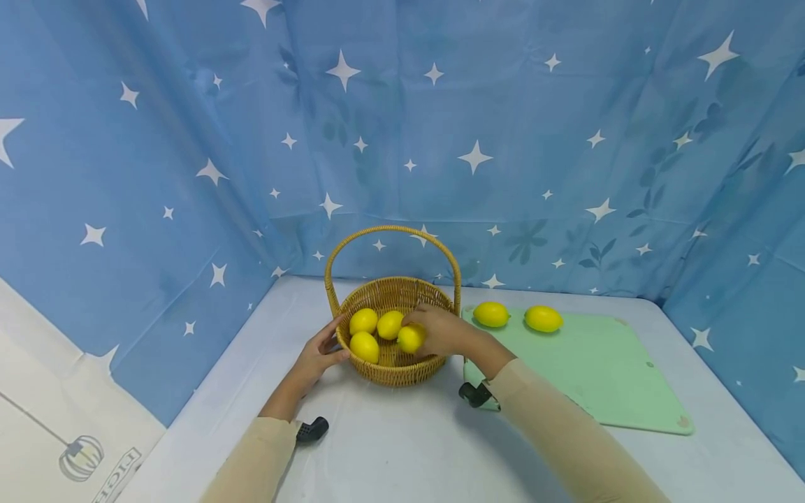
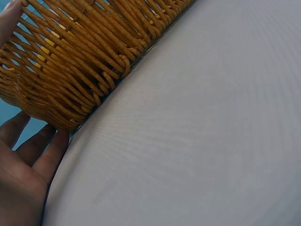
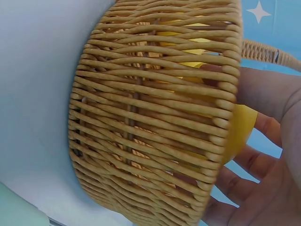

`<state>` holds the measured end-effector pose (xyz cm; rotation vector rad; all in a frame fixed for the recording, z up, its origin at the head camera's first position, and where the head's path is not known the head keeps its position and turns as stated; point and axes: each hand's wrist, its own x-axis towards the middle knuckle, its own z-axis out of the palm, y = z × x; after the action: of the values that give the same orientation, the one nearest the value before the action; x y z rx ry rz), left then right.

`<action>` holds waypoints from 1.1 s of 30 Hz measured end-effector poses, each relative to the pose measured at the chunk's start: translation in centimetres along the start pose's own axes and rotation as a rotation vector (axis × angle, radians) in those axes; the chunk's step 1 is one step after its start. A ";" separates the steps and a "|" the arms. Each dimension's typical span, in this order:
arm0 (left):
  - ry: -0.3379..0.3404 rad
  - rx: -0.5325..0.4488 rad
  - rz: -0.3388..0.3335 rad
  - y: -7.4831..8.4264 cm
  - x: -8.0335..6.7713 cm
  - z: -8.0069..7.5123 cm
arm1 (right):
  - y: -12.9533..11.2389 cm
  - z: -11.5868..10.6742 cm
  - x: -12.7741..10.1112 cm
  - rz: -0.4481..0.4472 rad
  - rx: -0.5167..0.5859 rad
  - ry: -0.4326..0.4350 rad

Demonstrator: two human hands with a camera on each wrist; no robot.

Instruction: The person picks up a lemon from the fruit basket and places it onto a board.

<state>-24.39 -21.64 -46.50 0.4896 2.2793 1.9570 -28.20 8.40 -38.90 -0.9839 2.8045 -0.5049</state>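
A wicker basket (image 1: 396, 375) with a tall arched handle holds yellow lemons. Three of them, including the front-left lemon (image 1: 365, 347), lie in its left and middle part. My right hand (image 1: 440, 330) reaches over the right rim and grips another lemon (image 1: 411, 338) inside the basket. In the right wrist view, the fingers are around that lemon (image 3: 242, 129), partly hidden behind the wicker wall. My left hand (image 1: 316, 358) rests against the basket's left side, thumb and fingers spread. The left wrist view shows its fairly straight fingertips (image 2: 59, 141) touching the weave.
To the right of the basket lies a pale green cutting board (image 1: 585, 370) on the white table (image 1: 377, 447). Two lemons sit along its far edge, a left one (image 1: 491, 314) and a right one (image 1: 544, 318). A blue star-patterned curtain (image 1: 402, 105) hangs behind the table.
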 end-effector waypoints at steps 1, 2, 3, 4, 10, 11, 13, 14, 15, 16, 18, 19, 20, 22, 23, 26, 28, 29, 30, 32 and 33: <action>0.000 -0.002 -0.001 0.0 0.0 0.0 | 0.0 -0.1 -0.1 0.004 0.004 -0.001; 0.001 -0.003 -0.003 0.0 0.0 0.0 | -0.1 -0.2 -0.2 0.007 0.007 0.000; 0.002 -0.004 -0.004 0.0 0.0 0.0 | -0.1 -0.3 -0.3 0.009 0.011 0.003; 0.003 -0.005 -0.004 0.0 0.0 0.0 | -0.1 -0.4 -0.4 0.007 0.016 0.007; -0.006 -0.029 0.001 -0.4 0.1 0.0 | 0.0 -0.7 -1.5 0.006 0.042 0.019; -0.008 -0.032 0.002 -0.5 0.1 0.0 | 0.0 -0.7 -1.7 0.006 0.042 0.024; -0.010 -0.036 0.001 -0.5 0.1 0.0 | 0.2 -0.9 -2.1 0.006 0.036 0.037; -0.009 -0.037 0.001 -0.5 0.1 0.0 | 0.2 -1.0 -2.2 0.006 0.033 0.045; -0.008 -0.037 0.001 -0.4 0.1 0.0 | 0.3 -1.1 -2.4 0.004 0.038 0.050; -0.007 -0.037 0.000 -0.3 0.1 -0.1 | 0.4 -1.3 -2.5 0.006 0.035 0.055; -0.004 -0.032 0.003 -0.1 0.0 -0.2 | 0.6 -1.7 -2.8 0.019 0.037 0.061; -0.003 -0.029 0.002 -0.1 0.1 -0.2 | 0.7 -1.9 -3.0 0.028 0.043 0.064; -0.003 -0.027 0.001 0.0 0.1 -0.2 | 0.8 -2.1 -3.3 0.034 0.054 0.066; -0.004 -0.018 -0.002 0.0 0.1 -0.2 | 0.9 -2.6 -3.7 0.036 0.061 0.070; -0.003 -0.017 -0.004 0.1 0.1 -0.2 | 1.0 -2.8 -3.9 0.037 0.063 0.073; -0.001 -0.012 -0.006 0.0 0.1 -0.3 | 1.4 -3.3 -4.6 0.032 0.070 0.080; -0.001 -0.015 -0.003 -0.1 0.1 -0.3 | 1.7 -3.5 -4.9 0.033 0.069 0.087; -0.002 -0.019 0.000 -0.1 0.1 -0.3 | 1.9 -3.5 -5.1 0.032 0.072 0.091; -0.003 -0.018 0.003 -0.2 0.2 -0.3 | 2.1 -3.6 -5.3 0.032 0.075 0.096; -0.005 -0.021 0.008 -0.3 0.2 -0.3 | 2.5 -3.7 -5.7 0.039 0.077 0.105; -0.006 -0.022 0.011 -0.3 0.2 -0.3 | 2.7 -3.7 -5.9 0.043 0.076 0.108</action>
<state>-24.69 -21.90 -46.73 0.5057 2.2535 1.9805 -25.99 15.08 -36.32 -0.9061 2.8693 -0.6739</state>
